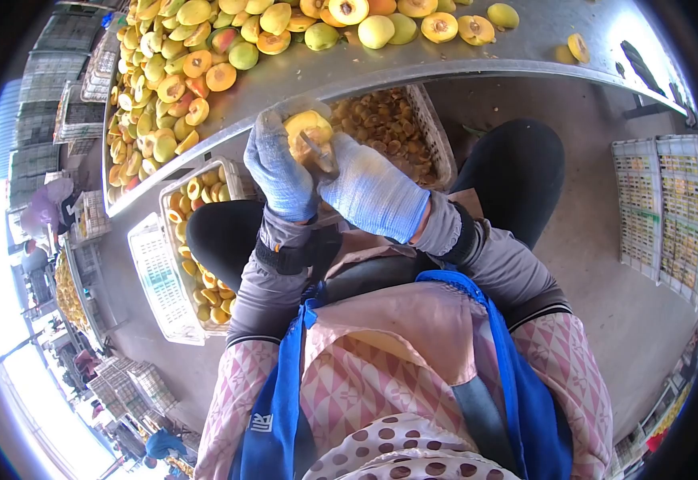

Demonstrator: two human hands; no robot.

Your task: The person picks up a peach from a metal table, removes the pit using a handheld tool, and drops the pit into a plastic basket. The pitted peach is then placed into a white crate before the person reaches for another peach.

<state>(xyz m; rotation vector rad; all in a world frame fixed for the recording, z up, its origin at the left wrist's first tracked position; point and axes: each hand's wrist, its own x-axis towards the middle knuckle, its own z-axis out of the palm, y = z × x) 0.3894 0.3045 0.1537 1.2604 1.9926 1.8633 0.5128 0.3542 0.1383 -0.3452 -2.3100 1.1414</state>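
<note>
The left hand (pixel 278 168) is cupping a yellow peach (pixel 307 128) above the pit crate (pixel 389 124) while the right hand (pixel 369 192) is gripping a pitting tool (pixel 317 154) in its flesh, so turning shallowly around the stone looks wise.

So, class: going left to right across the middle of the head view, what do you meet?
White empty crate → crate of peach halves → left hand → peach being cut → right hand → crate of pits → white trays on the floor.
</note>
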